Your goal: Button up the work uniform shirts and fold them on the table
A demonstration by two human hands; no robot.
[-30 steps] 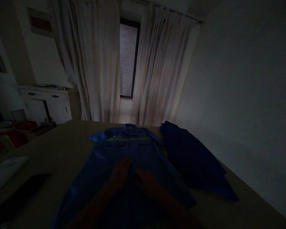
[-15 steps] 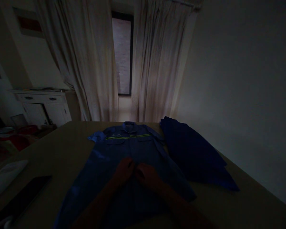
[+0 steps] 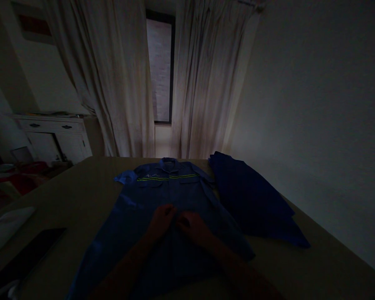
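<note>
A blue work shirt [image 3: 187, 193] with yellow-green stripes across the chest lies spread front side up, its collar toward the far edge. My left hand [image 3: 163, 217] is closed at the front placket, fingertips pinching the cloth. Close beside it, my right hand [image 3: 192, 225] is also closed on the placket, fingers curled. Whatever small part of the shirt sits between the fingertips is too dark to make out. The shirt's left-hand sleeve is bunched, and its hem reaches toward me under my forearms.
A darker blue pile of cloth [image 3: 253, 196] lies right of the shirt, near the wall. On the table [image 3: 90, 179] at left are a black phone-like slab [image 3: 28, 254] and a pale flat object [image 3: 9, 227]. A white cabinet [image 3: 54, 133] stands beyond, with curtains [image 3: 121, 83] behind.
Both hands stay at the placket with only slight finger movement. The view has shifted a little; the shirt and the cloth pile keep their places.
</note>
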